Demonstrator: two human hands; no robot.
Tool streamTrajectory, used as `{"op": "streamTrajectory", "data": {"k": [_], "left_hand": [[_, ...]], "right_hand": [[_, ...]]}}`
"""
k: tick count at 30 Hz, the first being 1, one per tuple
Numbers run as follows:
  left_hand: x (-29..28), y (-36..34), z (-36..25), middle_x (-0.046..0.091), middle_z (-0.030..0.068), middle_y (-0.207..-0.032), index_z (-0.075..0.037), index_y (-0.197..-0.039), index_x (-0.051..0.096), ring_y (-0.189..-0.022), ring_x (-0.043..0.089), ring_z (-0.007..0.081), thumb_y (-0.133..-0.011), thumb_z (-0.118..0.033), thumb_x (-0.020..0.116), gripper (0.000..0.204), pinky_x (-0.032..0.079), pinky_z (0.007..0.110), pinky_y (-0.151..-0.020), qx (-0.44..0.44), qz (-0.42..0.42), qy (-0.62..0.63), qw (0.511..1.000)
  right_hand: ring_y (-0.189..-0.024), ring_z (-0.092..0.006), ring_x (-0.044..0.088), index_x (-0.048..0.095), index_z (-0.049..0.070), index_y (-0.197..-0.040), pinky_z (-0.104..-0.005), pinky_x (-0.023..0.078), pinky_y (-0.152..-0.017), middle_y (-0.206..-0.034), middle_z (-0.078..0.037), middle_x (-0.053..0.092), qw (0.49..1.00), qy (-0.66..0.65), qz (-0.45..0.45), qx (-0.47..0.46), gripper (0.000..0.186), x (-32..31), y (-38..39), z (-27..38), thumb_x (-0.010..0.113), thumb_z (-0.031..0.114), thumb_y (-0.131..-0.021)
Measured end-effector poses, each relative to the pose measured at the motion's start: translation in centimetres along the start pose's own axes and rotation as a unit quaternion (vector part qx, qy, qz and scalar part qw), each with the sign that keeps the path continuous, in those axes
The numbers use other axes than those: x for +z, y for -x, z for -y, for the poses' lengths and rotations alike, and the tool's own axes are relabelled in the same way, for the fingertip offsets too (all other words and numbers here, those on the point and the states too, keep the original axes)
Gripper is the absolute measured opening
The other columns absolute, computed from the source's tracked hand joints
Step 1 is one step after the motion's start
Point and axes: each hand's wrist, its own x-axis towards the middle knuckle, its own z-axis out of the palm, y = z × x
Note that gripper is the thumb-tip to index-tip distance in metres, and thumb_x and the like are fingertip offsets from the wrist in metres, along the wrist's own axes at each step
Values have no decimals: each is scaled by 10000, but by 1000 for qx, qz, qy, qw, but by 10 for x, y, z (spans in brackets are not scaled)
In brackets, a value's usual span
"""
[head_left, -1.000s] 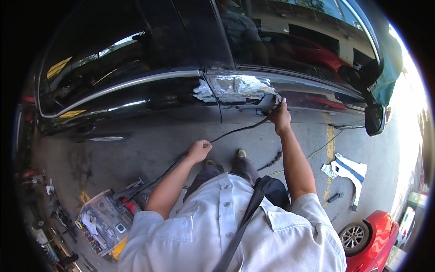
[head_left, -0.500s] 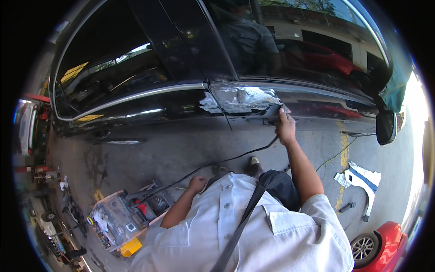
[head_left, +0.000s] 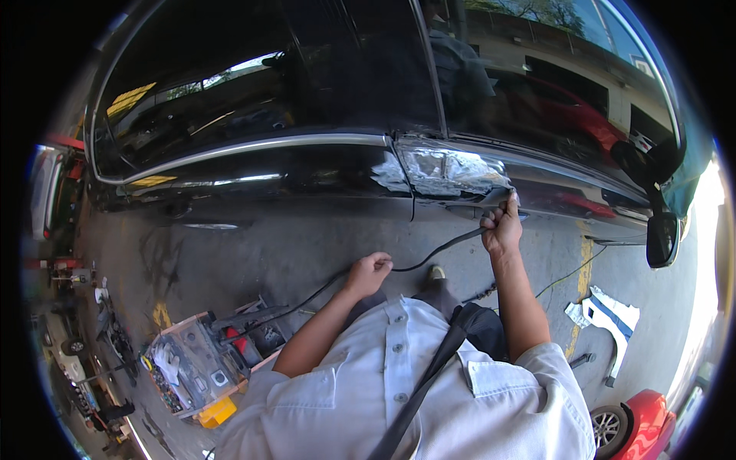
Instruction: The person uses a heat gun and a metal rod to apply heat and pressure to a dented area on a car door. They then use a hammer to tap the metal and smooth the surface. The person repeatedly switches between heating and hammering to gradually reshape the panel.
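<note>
A black car door (head_left: 291, 172) fills the upper part of the view, with a rough silvery patch (head_left: 452, 169) along its upper edge. My right hand (head_left: 502, 224) is at the right end of this patch, its fingers curled and a fingertip against the panel. A black cable (head_left: 441, 249) runs up into this hand; whatever sits at its end is hidden by the fingers. My left hand (head_left: 370, 272) is raised in front of my body, fingers bent together, right where the cable passes. I cannot make out whether it grips the cable.
At lower left stands a tool cart (head_left: 203, 368) with assorted items and a yellow bin (head_left: 218, 412). A white fender panel (head_left: 609, 326) lies on the floor at right, near a red car (head_left: 644, 425). The side mirror (head_left: 662, 239) juts out at far right.
My left hand has come up from my waist to the cable. The right hand stays at the patch's right end, its fingers now more curled. The car has shifted rightward in view.
</note>
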Motion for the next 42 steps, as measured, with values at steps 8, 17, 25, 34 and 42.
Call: {"op": "streamTrajectory", "data": {"k": [8, 17, 25, 34, 42], "left_hand": [[-68, -8, -5, 663, 193, -1164, 8, -1151, 657, -1105, 644, 347, -903, -219, 694, 339, 521, 402, -934, 266, 95, -92, 955], [-93, -1, 3, 630, 193, -1223, 15, -1293, 563, -1055, 653, 323, -962, -370, 649, 515, 518, 403, -930, 412, 30, -101, 905], [-179, 30, 125, 676, 143, -740, 0, -886, 674, -679, 657, 260, -1045, -349, 506, 419, 491, 376, -647, 88, 201, -106, 970], [-329, 142, 282, 679, 223, -736, 41, -830, 699, -753, 693, 349, -1021, -380, 513, 499, 494, 462, -702, -113, 129, -440, 882], [-333, 0, 286, 709, 204, -811, 39, -924, 726, -801, 701, 314, -986, -312, 579, 386, 518, 424, -755, -51, 351, -535, 767]], "right_hand": [[-447, -93, 313, 457, 167, -777, -256, 260, -409, -565, 45, 326, 902, 264, -142, -310, 366, 21, 8, -19, 549, 401, -1042], [-503, -102, 292, 414, 217, -744, -256, 201, -443, -589, 59, 268, 987, 85, -125, 48, 398, 65, 125, -160, 572, 466, -1011], [-1046, -360, 684, 617, -80, -1223, -427, 515, -920, -1139, -274, 692, 714, 692, 84, 62, 632, 37, 210, -245, 734, 422, -858], [-938, -403, 704, 728, -7, -972, -492, 562, -794, -991, -235, 721, 585, 772, 114, 222, 298, -109, 402, -274, 554, 215, -879], [-1000, -373, 705, 767, 29, -1015, -467, 569, -817, -1048, -209, 732, 731, 526, -47, 432, 296, -82, 559, -392, 630, 193, -810]]}}
